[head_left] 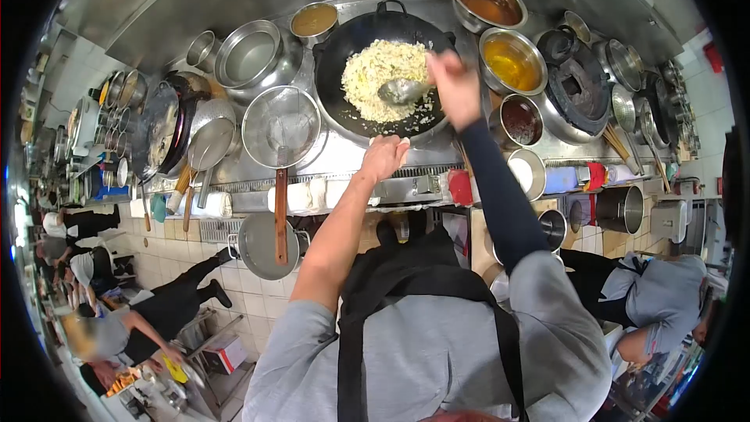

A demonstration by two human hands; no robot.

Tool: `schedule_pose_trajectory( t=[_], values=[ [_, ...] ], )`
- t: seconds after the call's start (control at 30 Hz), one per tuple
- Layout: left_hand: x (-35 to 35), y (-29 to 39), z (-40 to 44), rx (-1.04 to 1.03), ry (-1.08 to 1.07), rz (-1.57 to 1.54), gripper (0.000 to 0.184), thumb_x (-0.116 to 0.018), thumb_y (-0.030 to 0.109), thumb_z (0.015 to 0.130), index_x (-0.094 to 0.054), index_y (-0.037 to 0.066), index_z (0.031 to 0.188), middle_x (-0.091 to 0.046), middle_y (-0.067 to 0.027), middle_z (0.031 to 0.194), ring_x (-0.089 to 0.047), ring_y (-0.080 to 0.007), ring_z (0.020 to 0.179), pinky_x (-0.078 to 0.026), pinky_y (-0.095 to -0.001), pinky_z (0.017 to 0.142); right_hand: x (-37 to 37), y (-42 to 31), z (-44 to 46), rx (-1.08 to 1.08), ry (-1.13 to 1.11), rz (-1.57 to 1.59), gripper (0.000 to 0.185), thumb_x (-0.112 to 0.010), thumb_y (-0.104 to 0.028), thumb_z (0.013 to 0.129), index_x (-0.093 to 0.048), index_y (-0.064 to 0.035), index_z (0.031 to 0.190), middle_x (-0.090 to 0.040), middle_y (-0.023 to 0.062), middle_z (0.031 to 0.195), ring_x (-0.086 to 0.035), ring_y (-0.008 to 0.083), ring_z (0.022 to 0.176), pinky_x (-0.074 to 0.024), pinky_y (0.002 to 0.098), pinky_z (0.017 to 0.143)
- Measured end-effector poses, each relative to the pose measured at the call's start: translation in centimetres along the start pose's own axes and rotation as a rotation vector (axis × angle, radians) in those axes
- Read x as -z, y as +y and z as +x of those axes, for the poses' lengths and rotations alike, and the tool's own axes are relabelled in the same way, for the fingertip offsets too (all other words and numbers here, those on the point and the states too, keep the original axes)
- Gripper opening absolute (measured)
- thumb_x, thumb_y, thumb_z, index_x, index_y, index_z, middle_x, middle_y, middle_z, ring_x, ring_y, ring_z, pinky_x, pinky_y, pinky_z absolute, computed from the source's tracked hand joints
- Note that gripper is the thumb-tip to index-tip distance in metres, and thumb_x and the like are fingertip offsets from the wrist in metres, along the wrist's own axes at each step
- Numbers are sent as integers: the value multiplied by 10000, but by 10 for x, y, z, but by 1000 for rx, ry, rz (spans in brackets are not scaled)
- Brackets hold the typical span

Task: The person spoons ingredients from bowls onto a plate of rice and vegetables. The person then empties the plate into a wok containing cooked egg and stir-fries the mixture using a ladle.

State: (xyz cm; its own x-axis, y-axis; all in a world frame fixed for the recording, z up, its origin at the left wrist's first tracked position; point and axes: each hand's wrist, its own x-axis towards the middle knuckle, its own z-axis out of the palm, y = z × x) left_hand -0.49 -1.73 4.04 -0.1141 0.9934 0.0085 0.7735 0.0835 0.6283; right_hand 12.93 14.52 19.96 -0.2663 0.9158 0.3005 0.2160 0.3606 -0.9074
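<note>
A large black wok (332,90) on the stove holds a mound of pale fried rice (379,70) with yellow and dark bits. My left hand (385,156) is closed on a white cloth (404,143) at the wok's near rim. Over the wok's right side, my right hand (455,86) is blurred, its fingers wrapped round the handle of a metal ladle (401,91). The ladle's bowl rests in the rice. Most of the ladle's handle is hidden by the hand.
Metal bowls of amber liquid (490,1) and yellow oil (512,61) stand right of the wok. To its left are a wire strainer (281,126) and a steel pot (248,55). Co-workers (660,289) stand at both sides behind me.
</note>
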Motion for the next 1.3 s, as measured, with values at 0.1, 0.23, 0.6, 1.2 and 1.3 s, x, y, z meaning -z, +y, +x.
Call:
schedule_pose_trajectory(
  t=[0.1,0.23,0.6,1.2,1.3],
  values=[
    [-15,8,-14,-10,199,60,256,-594,256,1027,-668,14,1070,-655,-233,1206,-572,-447,1128,-475,-526,985,-14,-43,114,-103,109,407,451,-748,-303,975,-527,-86,647,-531,-5,559,-519,129,466,-401,297,467],
    [2,54,-69,62,471,96,346,-653,103,967,-605,-25,1284,-552,-241,1351,-522,-482,1251,-441,-502,1083,-9,-57,139,121,65,566,459,-765,-286,965,-502,-102,636,-470,-29,528,-457,108,427,-341,273,428],
    [-147,-156,-482,1408,-15,-110,231,-649,171,844,-767,-9,929,-754,-257,963,-729,-427,960,-563,-498,802,-91,2,128,297,-186,266,453,-754,-285,984,-507,-103,650,-495,-43,562,-473,72,476,-381,302,477],
    [-75,-224,-411,1330,174,-1009,301,-564,121,950,-597,-34,1207,-649,-139,1052,-685,-288,930,-603,-429,753,-108,4,135,20,-202,489,378,-772,-182,963,-521,-114,689,-485,-39,567,-440,89,438,-336,275,427],
    [-62,-205,-409,1357,199,-975,307,-552,116,968,-582,-38,1231,-652,-160,1097,-696,-304,968,-614,-438,776,-80,4,186,70,97,248,236,-808,-150,923,-614,-128,789,-515,-61,593,-436,75,423,-316,255,417]
  ],
)
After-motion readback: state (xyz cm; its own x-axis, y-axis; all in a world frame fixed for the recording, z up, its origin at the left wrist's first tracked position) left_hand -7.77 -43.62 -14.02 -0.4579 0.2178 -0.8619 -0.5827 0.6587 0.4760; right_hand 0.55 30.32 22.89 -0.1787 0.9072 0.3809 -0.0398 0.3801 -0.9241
